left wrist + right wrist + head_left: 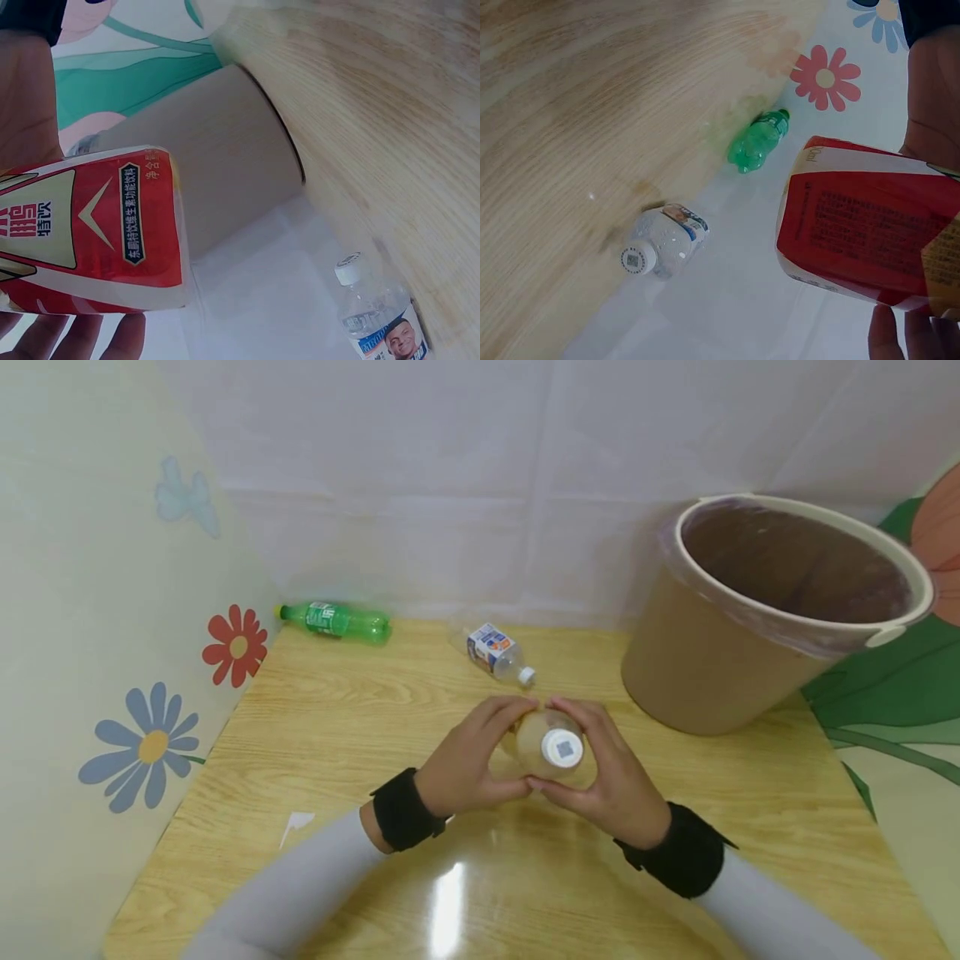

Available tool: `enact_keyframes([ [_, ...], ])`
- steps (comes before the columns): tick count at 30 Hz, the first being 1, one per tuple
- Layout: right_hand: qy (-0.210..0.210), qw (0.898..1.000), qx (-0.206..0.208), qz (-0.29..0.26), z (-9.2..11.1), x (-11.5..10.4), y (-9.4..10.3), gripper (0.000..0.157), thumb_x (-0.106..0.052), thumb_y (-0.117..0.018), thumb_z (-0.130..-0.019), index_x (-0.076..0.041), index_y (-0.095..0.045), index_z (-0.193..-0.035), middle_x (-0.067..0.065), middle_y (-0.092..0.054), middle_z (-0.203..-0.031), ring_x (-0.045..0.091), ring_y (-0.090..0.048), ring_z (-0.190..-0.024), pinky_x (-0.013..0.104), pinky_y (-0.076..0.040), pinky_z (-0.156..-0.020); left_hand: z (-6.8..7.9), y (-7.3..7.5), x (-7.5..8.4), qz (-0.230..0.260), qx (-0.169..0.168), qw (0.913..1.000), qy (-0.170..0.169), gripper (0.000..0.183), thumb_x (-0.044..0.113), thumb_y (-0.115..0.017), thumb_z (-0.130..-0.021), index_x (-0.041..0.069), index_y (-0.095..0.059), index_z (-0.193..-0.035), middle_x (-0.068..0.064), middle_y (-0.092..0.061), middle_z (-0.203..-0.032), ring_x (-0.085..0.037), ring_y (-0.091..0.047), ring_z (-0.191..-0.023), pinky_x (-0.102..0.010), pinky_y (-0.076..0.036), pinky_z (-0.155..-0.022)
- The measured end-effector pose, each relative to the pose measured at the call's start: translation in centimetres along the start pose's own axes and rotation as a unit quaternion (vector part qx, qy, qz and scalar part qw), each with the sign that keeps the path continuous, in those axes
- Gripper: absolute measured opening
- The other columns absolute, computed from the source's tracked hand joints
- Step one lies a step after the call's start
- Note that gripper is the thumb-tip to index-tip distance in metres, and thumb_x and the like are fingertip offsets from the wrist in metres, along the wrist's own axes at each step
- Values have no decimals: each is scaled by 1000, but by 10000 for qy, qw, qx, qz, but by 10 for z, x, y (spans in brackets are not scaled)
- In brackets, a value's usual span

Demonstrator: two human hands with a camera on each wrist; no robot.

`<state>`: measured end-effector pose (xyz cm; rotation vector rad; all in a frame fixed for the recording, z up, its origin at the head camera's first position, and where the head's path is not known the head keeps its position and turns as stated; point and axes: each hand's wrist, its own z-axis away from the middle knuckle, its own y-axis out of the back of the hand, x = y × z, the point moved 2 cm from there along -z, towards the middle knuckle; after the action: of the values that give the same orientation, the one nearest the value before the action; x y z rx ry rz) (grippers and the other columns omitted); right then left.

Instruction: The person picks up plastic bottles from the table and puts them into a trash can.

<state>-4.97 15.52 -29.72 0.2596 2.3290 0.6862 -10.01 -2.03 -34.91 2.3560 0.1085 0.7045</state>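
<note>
Between my two hands a bottle (549, 737) stands with its white cap towards the head camera. My left hand (480, 758) curls round one side of it and my right hand (617, 777) round the other, thumbs and fingertips nearly meeting. Both wrist views show the bottle's red and white label: its front (112, 225) in the left one, small print (862, 232) in the right one. The bottle's bottom appears raised off the table in the wrist views. Just beyond the hands a clear bottle (510, 660) with a white cap lies on its side.
A green bottle (348, 621) with a yellow cap lies at the table's back left. A large brown bin (697, 660) with a plastic liner stands at the back right. A white scrap (300, 820) lies at the left of the wooden table (360, 735). A white cloth hangs behind.
</note>
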Motion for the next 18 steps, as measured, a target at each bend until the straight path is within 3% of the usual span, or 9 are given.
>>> enact_keyframes([
  [2,76,10000,20,24,0,0,0,75,-38,-73,-82,9,-40,-132,22,-46,-123,30,-45,-112,27,-34,-99,1,-1,1,-85,9,10000,-33,86,34,-78,-70,7,-36,-140,-9,-43,-130,-15,-42,-114,-23,-40,-93],
  [10,-26,9998,94,170,-1,0,12,73,-25,-79,-76,10,-43,-127,21,-48,-119,27,-46,-110,27,-35,-96,-1,0,-1,-377,63,9991,-183,88,39,-76,-73,7,-33,-143,-12,-40,-134,-19,-37,-122,-28,-37,-98],
  [14,111,9978,502,414,-12,0,35,74,-37,-75,-80,13,-44,-125,25,-50,-117,26,-46,-109,27,-34,-95,-1,7,-16,-655,96,9977,-147,89,41,-75,-76,8,-29,-145,-14,-38,-136,-22,-33,-126,-34,-34,-102],
  [18,354,9898,1209,667,-25,1,67,79,-47,-72,-79,13,-45,-123,27,-51,-116,27,-47,-108,29,-35,-95,2,23,-37,-1021,142,9947,-44,87,37,-74,-77,7,-29,-144,-17,-38,-135,-26,-34,-126,-40,-32,-103],
])
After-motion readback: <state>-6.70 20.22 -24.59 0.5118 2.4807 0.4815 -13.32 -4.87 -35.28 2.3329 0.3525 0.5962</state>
